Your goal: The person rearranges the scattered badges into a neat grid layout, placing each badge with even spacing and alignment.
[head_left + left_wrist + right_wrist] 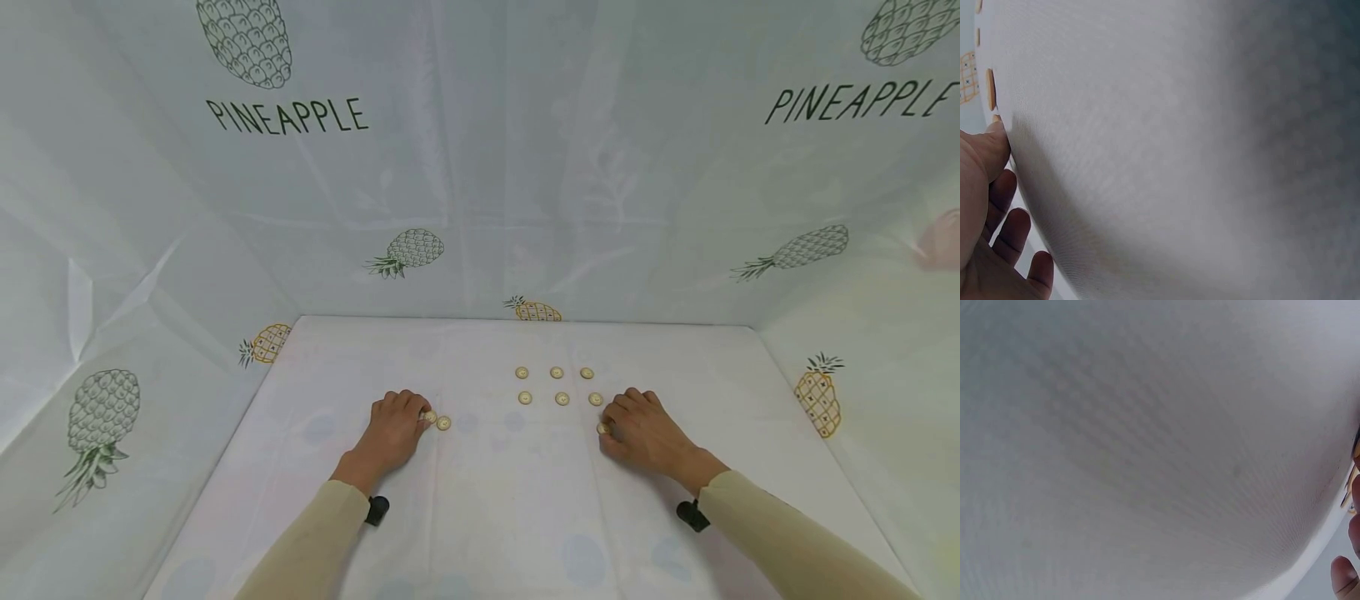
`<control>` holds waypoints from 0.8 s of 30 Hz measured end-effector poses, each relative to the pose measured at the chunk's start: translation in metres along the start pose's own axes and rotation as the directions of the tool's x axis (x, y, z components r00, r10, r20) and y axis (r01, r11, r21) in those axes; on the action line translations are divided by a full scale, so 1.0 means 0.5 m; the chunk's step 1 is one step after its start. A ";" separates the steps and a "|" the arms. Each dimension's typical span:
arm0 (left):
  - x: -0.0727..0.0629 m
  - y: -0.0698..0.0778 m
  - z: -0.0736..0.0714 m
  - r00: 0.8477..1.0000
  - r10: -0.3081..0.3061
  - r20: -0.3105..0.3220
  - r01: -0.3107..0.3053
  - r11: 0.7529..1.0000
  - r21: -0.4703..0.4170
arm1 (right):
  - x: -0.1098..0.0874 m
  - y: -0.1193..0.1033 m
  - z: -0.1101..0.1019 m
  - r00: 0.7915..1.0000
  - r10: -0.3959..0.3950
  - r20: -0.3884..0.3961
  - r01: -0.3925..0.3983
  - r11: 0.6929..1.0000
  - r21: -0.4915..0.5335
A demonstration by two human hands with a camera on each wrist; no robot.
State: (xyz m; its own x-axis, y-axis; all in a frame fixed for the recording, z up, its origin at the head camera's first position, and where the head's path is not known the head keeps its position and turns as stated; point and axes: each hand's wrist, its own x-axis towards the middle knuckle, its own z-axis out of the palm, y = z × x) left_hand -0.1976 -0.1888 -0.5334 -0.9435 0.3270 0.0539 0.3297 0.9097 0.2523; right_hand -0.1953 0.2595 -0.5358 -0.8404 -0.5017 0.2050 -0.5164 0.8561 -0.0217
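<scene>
My left hand (393,425) pinches a round beige button (429,417) between thumb and index finger, low over the table. Right beside it lies another button (444,423), flat on the cloth. On the other side, my right hand (637,429) holds a button (603,427) at its thumb and fingertips, partly hidden by them. The left wrist view shows the left thumb (997,142) at a button's edge, with a further button (990,90) past it. Only fingertips (1344,575) of the right hand enter the right wrist view.
Several more buttons (562,399) lie in two rows of three between the hands, towards the back of the white-clothed table (510,508). A back sheet (480,183) printed with pineapples rises behind the table, with side sheets left and right.
</scene>
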 end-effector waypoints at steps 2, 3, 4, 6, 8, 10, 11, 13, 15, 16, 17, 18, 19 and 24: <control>0.000 0.000 -0.001 1.000 0.000 0.002 0.000 1.000 -0.002 | 0.001 0.000 -0.001 1.000 0.002 0.001 -0.002 1.000 0.002; 0.000 0.000 -0.001 1.000 -0.001 0.002 0.001 1.000 -0.003 | 0.001 0.000 -0.001 1.000 0.002 0.001 -0.002 1.000 0.002; 0.001 -0.001 0.000 1.000 -0.002 0.002 0.002 1.000 -0.003 | 0.001 0.000 -0.001 1.000 0.002 0.001 -0.002 1.000 0.004; 0.001 -0.002 0.001 1.000 -0.007 0.008 0.007 1.000 -0.008 | 0.002 0.000 -0.001 1.000 0.004 0.001 -0.004 1.000 0.004; 0.001 -0.003 0.003 1.000 -0.008 0.009 0.008 1.000 -0.011 | 0.002 0.000 -0.001 1.000 0.006 0.000 -0.006 1.000 0.005; 0.001 -0.003 0.003 1.000 -0.005 0.005 0.005 1.000 -0.011 | 0.002 0.000 -0.001 1.000 0.006 -0.004 -0.006 1.000 0.006; 0.001 -0.002 0.004 1.000 -0.004 0.005 0.004 1.000 -0.014 | 0.002 0.000 -0.001 1.000 0.006 -0.008 -0.006 1.000 0.007; 0.001 -0.002 0.004 1.000 -0.004 0.004 0.004 1.000 -0.019 | 0.001 0.000 -0.001 1.000 0.000 -0.019 0.000 1.000 0.008; 0.001 -0.004 0.007 1.000 -0.006 0.004 0.006 1.000 -0.018 | 0.001 0.001 -0.001 1.000 -0.006 -0.031 0.007 1.000 0.010; 0.001 -0.004 0.008 1.000 -0.010 0.006 0.010 1.000 -0.020 | 0.000 0.001 -0.001 0.999 -0.009 -0.037 0.010 1.000 0.008; 0.001 -0.005 0.009 1.000 -0.011 0.006 0.012 1.000 -0.019 | 0.000 0.001 0.000 0.999 -0.012 -0.040 0.013 1.000 0.007; 0.001 -0.005 0.010 1.000 -0.013 0.007 0.013 1.000 -0.018 | 0.000 0.001 0.000 0.999 -0.014 -0.041 0.014 1.000 0.007; 0.002 -0.006 0.011 1.000 -0.014 0.006 0.014 1.000 -0.016 | 0.000 0.002 0.000 0.999 -0.013 -0.039 0.013 1.000 0.005; 0.002 -0.004 0.009 1.000 -0.012 0.003 0.012 1.000 -0.024 | 0.002 0.001 -0.002 1.000 -0.004 -0.010 0.004 1.000 0.002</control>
State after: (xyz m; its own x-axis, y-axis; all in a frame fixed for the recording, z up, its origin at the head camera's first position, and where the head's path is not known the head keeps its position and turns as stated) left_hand -0.1993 -0.1893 -0.5381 -0.9472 0.3169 0.0484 0.3176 0.9071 0.2761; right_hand -0.1965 0.2595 -0.5347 -0.8366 -0.5040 0.2147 -0.5202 0.8537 -0.0228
